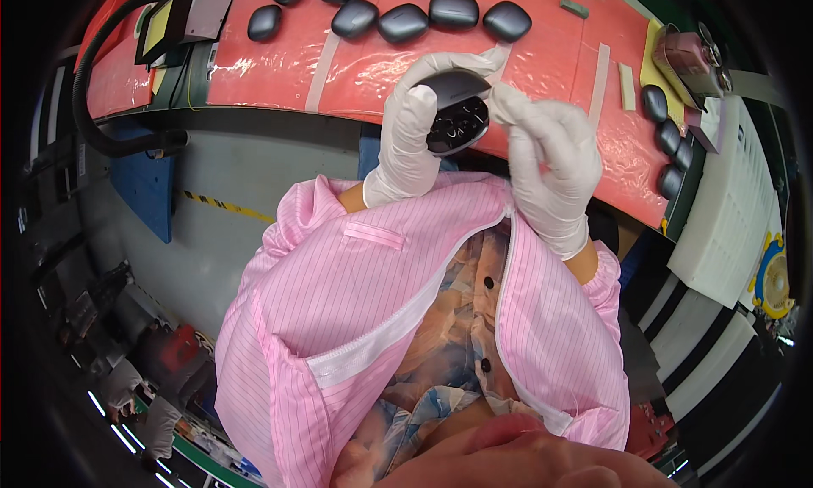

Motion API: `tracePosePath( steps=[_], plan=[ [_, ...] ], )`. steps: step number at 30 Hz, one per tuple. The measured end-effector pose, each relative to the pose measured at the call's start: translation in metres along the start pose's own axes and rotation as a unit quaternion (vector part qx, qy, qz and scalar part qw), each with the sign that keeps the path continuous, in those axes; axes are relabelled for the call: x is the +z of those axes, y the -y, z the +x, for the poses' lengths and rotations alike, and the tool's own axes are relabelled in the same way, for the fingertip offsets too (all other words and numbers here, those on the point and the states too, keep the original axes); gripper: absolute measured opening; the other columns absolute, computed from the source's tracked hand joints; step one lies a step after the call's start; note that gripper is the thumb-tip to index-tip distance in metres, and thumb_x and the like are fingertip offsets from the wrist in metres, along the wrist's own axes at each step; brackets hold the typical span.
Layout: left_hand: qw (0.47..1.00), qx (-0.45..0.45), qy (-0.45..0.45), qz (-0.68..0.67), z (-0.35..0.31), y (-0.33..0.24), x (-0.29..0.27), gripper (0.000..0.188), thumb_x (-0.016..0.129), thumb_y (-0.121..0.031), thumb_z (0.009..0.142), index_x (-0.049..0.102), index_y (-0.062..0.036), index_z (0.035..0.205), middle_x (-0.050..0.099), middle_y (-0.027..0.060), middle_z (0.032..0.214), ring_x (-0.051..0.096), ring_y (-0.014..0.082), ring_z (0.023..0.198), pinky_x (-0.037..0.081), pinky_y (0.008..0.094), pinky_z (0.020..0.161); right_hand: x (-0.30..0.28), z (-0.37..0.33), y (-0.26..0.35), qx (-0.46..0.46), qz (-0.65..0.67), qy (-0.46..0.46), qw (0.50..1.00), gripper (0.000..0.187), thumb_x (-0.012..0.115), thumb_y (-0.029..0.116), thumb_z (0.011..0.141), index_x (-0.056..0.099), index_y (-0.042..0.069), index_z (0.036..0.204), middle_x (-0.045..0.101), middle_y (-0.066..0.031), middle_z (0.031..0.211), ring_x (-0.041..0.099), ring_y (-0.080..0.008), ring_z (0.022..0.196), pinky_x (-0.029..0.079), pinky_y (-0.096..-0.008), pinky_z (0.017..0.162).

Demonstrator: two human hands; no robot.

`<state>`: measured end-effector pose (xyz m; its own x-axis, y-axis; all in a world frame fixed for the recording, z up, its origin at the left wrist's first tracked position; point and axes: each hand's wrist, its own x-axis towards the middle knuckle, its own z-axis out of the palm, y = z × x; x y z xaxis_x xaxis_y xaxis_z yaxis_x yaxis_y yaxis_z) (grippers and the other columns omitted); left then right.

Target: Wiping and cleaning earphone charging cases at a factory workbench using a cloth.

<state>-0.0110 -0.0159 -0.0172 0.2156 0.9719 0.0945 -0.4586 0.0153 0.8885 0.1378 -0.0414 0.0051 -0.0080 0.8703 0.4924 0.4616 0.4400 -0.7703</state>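
Note:
A dark grey earbud charging case (456,87) with its lid raised is in my left hand (403,145), the white-gloved fingers wrapped round its left side and back. Its glossy black inside faces me and catches bright reflections; whether earbuds sit in it I cannot tell. Just right of the case is my right hand (555,162), also in a white glove. Its thumb and forefinger are pinched together at the lid's right edge. Whatever lies between those fingertips is too small or hidden to make out.
Several closed cases (402,24) lie along the back of the red-covered bench (279,64), with more cases (667,136) at its right end. A metal and pink container (686,54) stands at the right. A black flexible hose (80,107) curves down on the left.

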Motion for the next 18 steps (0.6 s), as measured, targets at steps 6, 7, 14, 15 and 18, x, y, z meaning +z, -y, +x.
tracePosePath(
  steps=[6,7,14,15,18],
  plan=[
    [0.994,0.007,-0.071,-0.084,0.005,0.016,0.012,0.060,0.048,-0.055,0.091,0.053,0.0012,0.111,0.062,0.0145,0.111,0.059,0.0137,0.081,0.049,0.0287,0.077,0.025,-0.001,0.024,-0.120,-0.126,0.065,0.983,0.029,0.062,-0.005,0.070,0.064,0.004,0.097,0.058,-0.0082,0.078,0.057,-0.0280,0.071,0.042,-0.0363,0.062],
    [0.997,0.020,-0.030,-0.069,0.004,0.014,0.006,0.061,0.048,-0.056,0.091,0.052,0.0010,0.112,0.061,0.0153,0.112,0.061,0.0152,0.082,0.050,0.0295,0.076,0.012,0.005,0.023,-0.070,-0.074,0.165,0.981,0.028,0.061,-0.006,0.072,0.065,0.002,0.098,0.060,-0.0077,0.081,0.058,-0.0244,0.073,0.044,-0.0333,0.065],
    [1.000,0.009,-0.005,0.010,0.010,0.001,-0.003,0.087,0.036,-0.075,0.084,0.052,0.0044,0.116,0.059,0.0260,0.117,0.066,0.0252,0.072,0.054,0.0338,0.066,-0.013,-0.011,0.006,0.210,0.185,0.034,0.959,0.024,0.050,-0.005,0.087,0.063,-0.002,0.108,0.064,-0.0111,0.102,0.060,-0.0131,0.085,0.047,-0.0235,0.076],
    [1.000,-0.005,0.003,-0.015,0.008,0.001,-0.002,0.086,0.036,-0.074,0.085,0.052,0.0047,0.117,0.059,0.0260,0.117,0.066,0.0249,0.072,0.054,0.0339,0.066,-0.011,-0.011,0.001,0.181,0.171,0.003,0.969,0.022,0.052,-0.006,0.087,0.065,0.000,0.104,0.066,-0.0078,0.094,0.062,-0.0151,0.085,0.048,-0.0251,0.073],
    [0.999,-0.017,0.015,-0.037,0.007,0.004,-0.001,0.084,0.035,-0.072,0.086,0.052,0.0047,0.117,0.059,0.0257,0.117,0.065,0.0229,0.074,0.053,0.0326,0.067,-0.011,-0.010,-0.008,0.082,0.082,0.022,0.993,0.022,0.052,-0.001,0.091,0.063,0.000,0.110,0.063,-0.0103,0.106,0.058,-0.0125,0.086,0.048,-0.0245,0.076]
  ],
)
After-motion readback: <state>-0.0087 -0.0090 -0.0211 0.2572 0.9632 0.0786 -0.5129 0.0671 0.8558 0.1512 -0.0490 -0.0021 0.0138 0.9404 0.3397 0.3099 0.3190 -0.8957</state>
